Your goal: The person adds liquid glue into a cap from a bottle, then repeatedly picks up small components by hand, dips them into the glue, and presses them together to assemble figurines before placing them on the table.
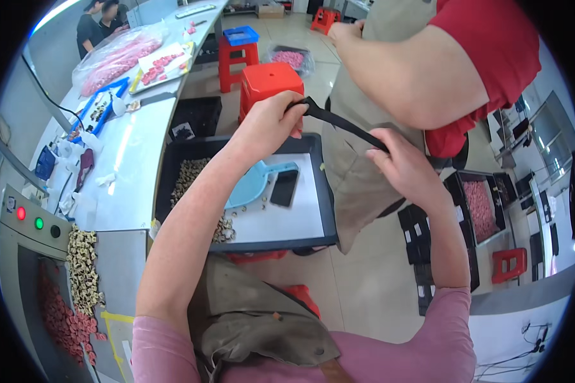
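In the head view, a black strap is held taut between the two hands, running on a slant from upper left to lower right in front of a co-worker's khaki apron. The left hand is raised above a black tray, with the forearm rising steeply from the lower edge and the wrist bent toward the right; its grip is pressed together on the strap's upper end, which is pinched between thumb and fingers. The right hand is set lower and to the right, the forearm coming up almost vertically from the pink sleeve; its grip is closed round the strap's lower end, the knuckles turned toward the camera. The apron is worn by a person in a red shirt, whose bare arm is bent across the top of the picture. Under the left forearm, a light blue scoop and a dark phone are laid on a white sheet in the tray, with small beige pieces heaped at its left side. A red stool is seen just beyond the tray. On the bench at the left, a clear bag of pink pieces is lying, well apart from the hands.
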Available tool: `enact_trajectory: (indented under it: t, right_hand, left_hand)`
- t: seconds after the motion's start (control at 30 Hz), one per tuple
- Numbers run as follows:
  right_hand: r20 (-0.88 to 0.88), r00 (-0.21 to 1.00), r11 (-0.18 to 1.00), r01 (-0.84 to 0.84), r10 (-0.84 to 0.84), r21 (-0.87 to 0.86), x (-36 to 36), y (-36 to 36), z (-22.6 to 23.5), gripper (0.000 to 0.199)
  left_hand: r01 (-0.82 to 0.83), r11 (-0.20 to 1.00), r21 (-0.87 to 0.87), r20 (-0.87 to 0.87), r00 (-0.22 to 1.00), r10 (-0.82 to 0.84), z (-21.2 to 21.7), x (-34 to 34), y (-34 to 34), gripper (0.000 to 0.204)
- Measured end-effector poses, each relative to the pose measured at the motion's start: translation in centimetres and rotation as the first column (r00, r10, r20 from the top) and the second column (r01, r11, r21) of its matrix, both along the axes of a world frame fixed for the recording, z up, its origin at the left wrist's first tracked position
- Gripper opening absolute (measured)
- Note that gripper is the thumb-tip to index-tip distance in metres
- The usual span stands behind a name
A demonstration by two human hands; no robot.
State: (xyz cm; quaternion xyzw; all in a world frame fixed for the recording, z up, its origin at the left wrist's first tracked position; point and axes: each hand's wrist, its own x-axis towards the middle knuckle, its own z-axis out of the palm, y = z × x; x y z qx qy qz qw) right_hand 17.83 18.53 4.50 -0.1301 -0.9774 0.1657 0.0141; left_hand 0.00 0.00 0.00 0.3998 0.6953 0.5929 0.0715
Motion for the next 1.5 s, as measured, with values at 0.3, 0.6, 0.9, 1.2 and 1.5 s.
enact_trajectory:
  t: [0.3, 0.6, 0.9, 1.2, 1.5]
  right_hand:
    - [-0.437, 0.895, 0.846, -0.298, 0.087, -0.443, -13.6, -5.8, -4.7, 0.028]
    - [-0.495, 0.841, 0.772, -0.161, -0.218, -0.615, -25.8, 0.6, 1.8, 0.025]
    - [-0.615, 0.669, 0.804, -0.042, -0.418, -0.593, -16.7, -3.2, -3.3, 0.025]
    - [-0.718, 0.555, 0.858, -0.013, -0.42, -0.513, -15.2, -6.0, -2.9, 0.027]
    - [-0.689, 0.551, 0.836, 0.028, -0.471, -0.548, -14.2, -8.3, -2.1, 0.024]
  left_hand:
    - [0.006, 0.975, -0.22, -0.256, 0.964, -0.064, 1.1, -5.0, -2.9, 0.024]
    - [-0.351, 0.924, 0.151, -0.568, 0.734, 0.372, 3.6, -12.3, -1.7, 0.051]
    - [-0.07, 0.997, 0.038, -0.273, 0.959, 0.078, -1.8, 2.7, -10.1, 0.039]
    - [0.034, 0.99, -0.138, -0.099, 0.994, -0.048, -2.2, 14.1, -19.6, 0.043]
    - [-0.014, 0.962, -0.272, 0.017, 1.0, 0.02, -2.4, 17.9, -28.0, 0.041]
